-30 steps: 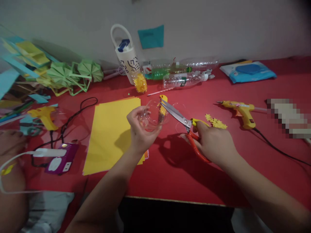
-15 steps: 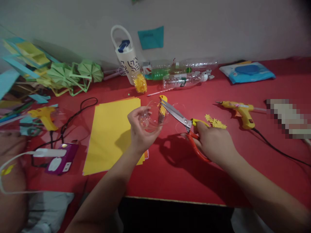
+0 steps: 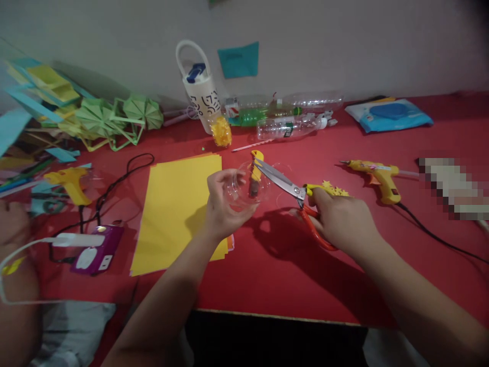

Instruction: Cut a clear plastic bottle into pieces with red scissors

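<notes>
My left hand [image 3: 229, 204] is wrapped round a clear plastic bottle piece [image 3: 240, 188], its round rim facing right. In my right hand [image 3: 340, 216] is a pair of scissors [image 3: 280, 181] with one yellow and one red handle. The slightly parted blades point up and left, with their tips by the far edge of the plastic piece. Whether the tips touch it I cannot tell. Behind the clear plastic lies a yellow cutter knife [image 3: 257, 159] on the red table [image 3: 290, 285]. Small yellow paper stars [image 3: 331, 187] lie beyond my right hand, which partly hides them.
Yellow paper sheets [image 3: 179, 209] lie at left, near a yellow glue gun [image 3: 72, 183] and a purple power socket [image 3: 99, 250]. Another glue gun [image 3: 378, 176] is at right. Clear bottles [image 3: 290, 127], a white tumbler [image 3: 202, 99] and wipes [image 3: 389, 114] line the back. A person's arm [image 3: 19, 285] rests far left.
My right hand and the scissors have moved slightly to the right, over part of the stars. My left hand and the plastic piece have also shifted a little right.
</notes>
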Demonstrator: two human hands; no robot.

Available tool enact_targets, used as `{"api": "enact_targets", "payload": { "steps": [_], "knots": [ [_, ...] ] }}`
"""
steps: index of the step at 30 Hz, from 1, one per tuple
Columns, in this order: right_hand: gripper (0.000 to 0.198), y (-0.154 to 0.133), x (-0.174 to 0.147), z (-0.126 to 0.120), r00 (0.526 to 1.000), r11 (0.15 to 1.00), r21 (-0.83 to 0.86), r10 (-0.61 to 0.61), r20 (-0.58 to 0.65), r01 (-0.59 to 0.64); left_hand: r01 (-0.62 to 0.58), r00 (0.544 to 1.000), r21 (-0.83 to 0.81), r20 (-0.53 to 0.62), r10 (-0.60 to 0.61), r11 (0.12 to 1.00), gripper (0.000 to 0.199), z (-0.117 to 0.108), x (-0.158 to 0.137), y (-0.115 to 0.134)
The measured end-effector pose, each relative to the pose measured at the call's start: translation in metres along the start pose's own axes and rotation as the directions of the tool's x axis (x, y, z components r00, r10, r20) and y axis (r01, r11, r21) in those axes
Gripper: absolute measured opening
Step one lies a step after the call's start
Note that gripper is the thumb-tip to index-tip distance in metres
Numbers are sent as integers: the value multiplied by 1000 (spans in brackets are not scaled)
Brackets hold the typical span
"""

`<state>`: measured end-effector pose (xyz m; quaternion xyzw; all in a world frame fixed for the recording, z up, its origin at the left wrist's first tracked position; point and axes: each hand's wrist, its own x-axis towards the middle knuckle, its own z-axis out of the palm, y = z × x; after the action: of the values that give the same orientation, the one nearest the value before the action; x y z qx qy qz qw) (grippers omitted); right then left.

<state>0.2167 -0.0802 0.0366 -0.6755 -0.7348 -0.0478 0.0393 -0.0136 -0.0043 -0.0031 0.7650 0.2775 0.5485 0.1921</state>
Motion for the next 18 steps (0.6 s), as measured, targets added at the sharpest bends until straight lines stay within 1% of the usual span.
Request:
{"api": "enact_targets", "payload": {
  "steps": [3, 6, 11, 18],
  "knots": [
    [62, 0, 0, -2, 999, 999, 12, -34, -5, 34, 7, 999, -56, 40, -4, 998, 66, -2, 1, 0],
    [58, 1, 0, -1, 999, 999, 5, -54, -1, 54, 30, 998, -76, 54, -26, 997, 66, -4, 1, 0],
    [45, 5, -1, 3, 1000, 1000, -5, -22, 22, 22, 64, 994, -93, 88, -56, 994, 64, -7, 3, 2],
    [41, 7, 2, 3, 1000, 999, -23, -30, -2, 30, 132, 977, -158, 190, -101, 979, 63, -16, 4, -2]
  ]
}}
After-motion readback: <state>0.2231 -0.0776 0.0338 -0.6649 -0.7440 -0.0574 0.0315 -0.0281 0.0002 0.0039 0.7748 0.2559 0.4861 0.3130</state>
